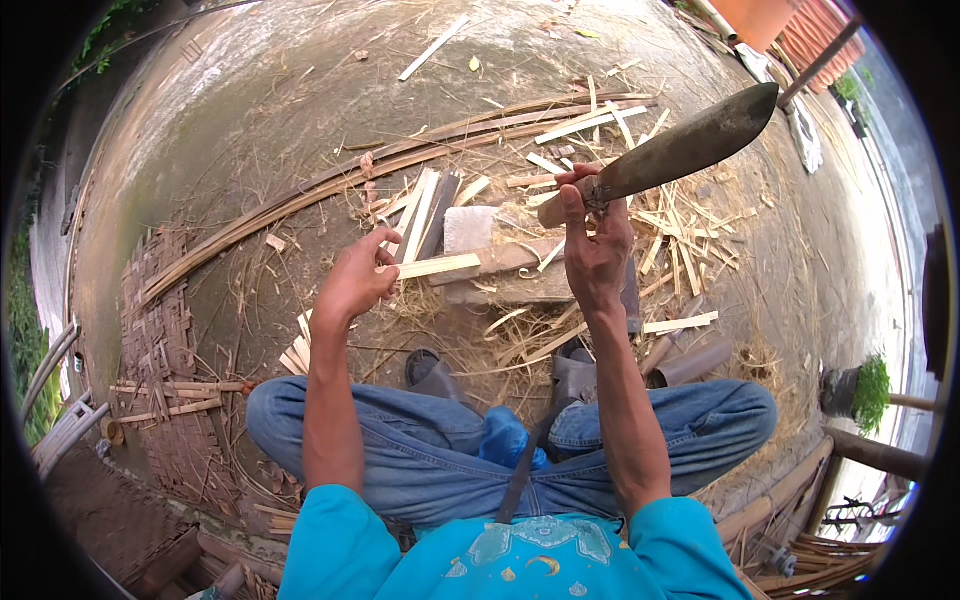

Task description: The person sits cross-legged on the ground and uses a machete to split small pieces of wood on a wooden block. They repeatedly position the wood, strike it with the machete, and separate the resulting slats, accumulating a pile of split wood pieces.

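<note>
my right hand (597, 245) is clenched around the handle of a big knife (690, 143), raised in front of me. the blade's long axis runs from my fist up and to the right, tip pointing toward the upper right, its broad flat face turned my way. one knife, one blade.

my left hand (357, 277) pinches one pale bamboo strip (440, 266) at its near end. the strip lies almost level, its long axis running left to right, the far end pointing toward my right hand and stopping short of it. i think my fingertips close on it, but they are curled away from me, so i cannot be sure how tight the grip is.

under the strip sits one grey block (500, 270) on the ground, with a smaller pale stone (468, 229) on it. a loose fan of cut bamboo pieces (425, 210), several of them, leans just beyond my left hand. a long bundle of thin bamboo slats (400, 160) curves across the ground from the lower left to the upper right, behind everything. shavings and short offcuts (680, 240) litter the ground right of the block, too many to count.

my two knees in jeans (420, 440) spread wide below, with two dark sandals (435, 375) between them and the block. a woven bamboo mat (160, 340) lies at my left, and one potted plant (860, 390) stands at my far right. nothing lies between the blade and the strip.
</note>
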{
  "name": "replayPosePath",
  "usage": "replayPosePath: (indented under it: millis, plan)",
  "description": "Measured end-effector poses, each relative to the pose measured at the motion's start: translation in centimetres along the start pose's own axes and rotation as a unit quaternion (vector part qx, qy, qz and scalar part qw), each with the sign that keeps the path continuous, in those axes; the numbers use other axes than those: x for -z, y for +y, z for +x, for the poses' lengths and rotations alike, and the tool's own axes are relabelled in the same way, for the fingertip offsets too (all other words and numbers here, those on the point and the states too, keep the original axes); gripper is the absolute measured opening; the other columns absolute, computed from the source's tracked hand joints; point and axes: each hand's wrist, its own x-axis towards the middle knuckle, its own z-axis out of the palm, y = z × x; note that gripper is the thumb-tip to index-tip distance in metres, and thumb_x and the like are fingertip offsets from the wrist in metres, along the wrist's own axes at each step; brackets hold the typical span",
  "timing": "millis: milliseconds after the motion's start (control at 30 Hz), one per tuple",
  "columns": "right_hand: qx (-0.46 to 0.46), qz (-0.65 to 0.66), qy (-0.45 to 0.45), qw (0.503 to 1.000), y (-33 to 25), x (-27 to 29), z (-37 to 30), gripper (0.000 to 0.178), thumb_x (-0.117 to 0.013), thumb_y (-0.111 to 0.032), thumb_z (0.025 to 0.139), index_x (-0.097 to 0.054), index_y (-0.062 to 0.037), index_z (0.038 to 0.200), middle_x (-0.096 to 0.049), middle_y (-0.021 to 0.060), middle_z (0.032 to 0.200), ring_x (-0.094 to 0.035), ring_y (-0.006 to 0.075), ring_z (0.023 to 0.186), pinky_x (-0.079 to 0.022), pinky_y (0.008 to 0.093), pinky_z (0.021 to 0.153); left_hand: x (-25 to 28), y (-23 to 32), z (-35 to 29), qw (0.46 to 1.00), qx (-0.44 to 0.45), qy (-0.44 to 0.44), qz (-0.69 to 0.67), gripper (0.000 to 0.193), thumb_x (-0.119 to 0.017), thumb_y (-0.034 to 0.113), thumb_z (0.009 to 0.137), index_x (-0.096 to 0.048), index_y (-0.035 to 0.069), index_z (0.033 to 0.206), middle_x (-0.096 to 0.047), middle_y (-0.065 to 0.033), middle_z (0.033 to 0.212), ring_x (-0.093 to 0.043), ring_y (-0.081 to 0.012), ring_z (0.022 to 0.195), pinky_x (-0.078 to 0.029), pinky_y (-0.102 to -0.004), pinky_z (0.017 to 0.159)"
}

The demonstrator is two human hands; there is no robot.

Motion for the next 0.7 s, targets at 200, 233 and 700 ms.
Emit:
replayPosePath:
  millis: [200, 233, 700]
  plan:
    - [-0.074, -0.140, -0.004, 0.987, 12.5, 0.2, -5.0, 0.022, -0.067, -0.018, 0.102, -0.061, 0.0013, 0.112, -0.071, 0.0170, 0.092, -0.068, 0.0236, 0.080, -0.053, 0.0386, 0.074, -1.0, 1.9, 0.4, 0.996, -0.059, 0.063, -0.015, 0.037, -0.065, 0.001, 0.090, -0.059, 0.002, 0.126, -0.071, -0.0124, 0.096, -0.072, -0.0171, 0.069, -0.058, -0.0316, 0.063]
    - [-0.108, -0.141, -0.016, 0.984, 12.2, 0.1, -5.0, 0.022, -0.067, -0.019, 0.102, -0.061, 0.0012, 0.110, -0.071, 0.0166, 0.090, -0.067, 0.0237, 0.078, -0.053, 0.0389, 0.072, -1.0, 1.6, 0.4, 0.995, -0.061, 0.070, -0.029, 0.036, -0.065, 0.001, 0.090, -0.059, 0.001, 0.125, -0.072, -0.0122, 0.096, -0.072, -0.0170, 0.069, -0.057, -0.0316, 0.063]
    - [-0.339, -0.162, -0.136, 0.917, 5.9, -0.8, -20.2, 0.043, -0.061, -0.042, 0.102, -0.056, 0.0006, 0.101, -0.064, 0.0246, 0.078, -0.065, 0.0401, 0.071, -0.047, 0.0505, 0.066, -4.2, 1.5, 1.6, 0.968, -0.123, 0.190, -0.109, 0.026, -0.068, 0.006, 0.096, -0.061, 0.000, 0.120, -0.075, -0.0092, 0.093, -0.069, -0.0096, 0.072, -0.056, -0.0265, 0.062]
